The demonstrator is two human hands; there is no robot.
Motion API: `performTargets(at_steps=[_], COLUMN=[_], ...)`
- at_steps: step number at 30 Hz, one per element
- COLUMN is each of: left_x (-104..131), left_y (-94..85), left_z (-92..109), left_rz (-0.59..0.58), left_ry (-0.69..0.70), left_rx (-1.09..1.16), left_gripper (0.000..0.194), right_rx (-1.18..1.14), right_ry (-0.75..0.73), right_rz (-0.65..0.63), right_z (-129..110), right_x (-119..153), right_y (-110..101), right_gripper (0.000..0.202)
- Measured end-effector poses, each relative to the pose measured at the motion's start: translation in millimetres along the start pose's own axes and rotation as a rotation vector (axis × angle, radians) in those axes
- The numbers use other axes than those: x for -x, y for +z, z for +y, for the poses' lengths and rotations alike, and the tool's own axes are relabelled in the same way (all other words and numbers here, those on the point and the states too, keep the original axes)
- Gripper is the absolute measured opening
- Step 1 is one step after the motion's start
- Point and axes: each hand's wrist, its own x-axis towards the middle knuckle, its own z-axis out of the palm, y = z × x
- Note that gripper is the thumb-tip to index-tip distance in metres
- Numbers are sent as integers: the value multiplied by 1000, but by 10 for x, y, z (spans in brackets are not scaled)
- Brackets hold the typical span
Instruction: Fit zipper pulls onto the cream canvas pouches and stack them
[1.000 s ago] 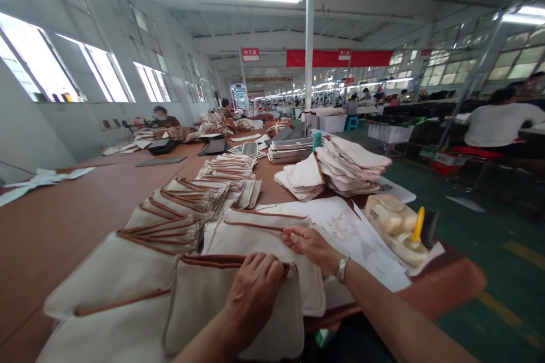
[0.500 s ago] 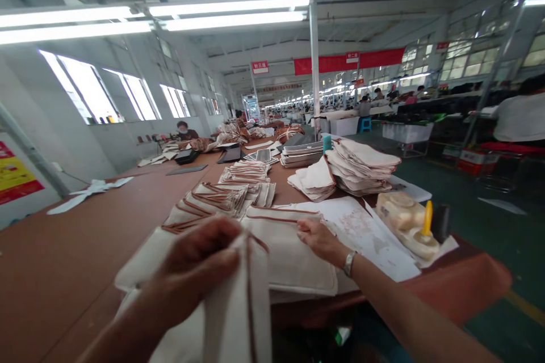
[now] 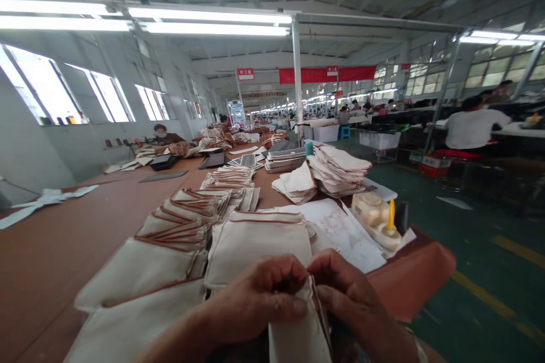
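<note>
Both hands meet low in the middle of the head view on one cream fabric panel (image 3: 293, 329) with brown edging. My left hand (image 3: 268, 289) is closed, pinching the panel's upper edge from the left. My right hand (image 3: 347, 289) is closed on the same edge from the right, fingertips close to the left hand's. The panel hangs down toward me, and its lower part runs out of view. Just beyond the hands lies a stack of cream panels (image 3: 259, 244) with brown trim. Left of it, more brown-edged panels (image 3: 149, 261) lie fanned in overlapping rows.
Behind the fanned panels stands a taller pile of cream pieces (image 3: 338, 167). White paper (image 3: 340, 229) lies at the right, beside a cut-open plastic container (image 3: 374, 215) holding a yellow-handled tool (image 3: 391, 214). The brown table (image 3: 85, 244) ends at the right. Other people sit farther off.
My right hand has left the stack and joined my left hand at the held panel. My left hand has moved right and lower with the panel. The camera view has turned right.
</note>
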Motion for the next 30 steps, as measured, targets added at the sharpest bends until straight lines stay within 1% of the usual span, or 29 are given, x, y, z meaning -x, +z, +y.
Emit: performTargets(at_steps=[2, 5, 7, 11, 13, 15, 18, 20, 23, 27, 29, 30], left_x=[26, 65, 82, 91, 90, 92, 99, 100, 92, 65, 43, 30], left_y=[52, 121, 151, 182, 203, 233, 276, 291, 297, 294, 288, 285], left_z=[-44, -106, -136, -157, -130, -72, 16, 38, 23, -6, -29, -47], left_rz=[4, 88, 141, 166, 189, 193, 196, 213, 213, 222, 199, 182], left_ry=[-41, -57, -79, -151, -158, -133, -48, -7, 10, 69, 79, 62], left_rx=[61, 49, 9, -35, -70, -125, -211, -240, -250, -270, -252, -213], left_gripper=[33, 31, 26, 20, 19, 20, 22, 22, 22, 23, 22, 22], right_rx=[177, 470, 597, 829, 917, 925, 857, 839, 834, 851, 878, 880], right_ry=[-64, -220, -307, -493, -568, -547, -477, -486, -479, -461, -468, -443], right_rz=[39, 98, 75, -22, -55, -76, -73, -80, -83, -11, 4, 4], right_z=[41, 70, 66, 20, -23, -80, -165, -197, -200, -201, -246, -284], right_x=[75, 124, 123, 105, 112, 132, 159, 160, 147, 145, 140, 132], right_y=[32, 78, 86, 58, 42, 29, 12, 6, 22, 68, 73, 64], right_gripper=[16, 8, 6, 12, 12, 13, 14, 15, 13, 18, 20, 19])
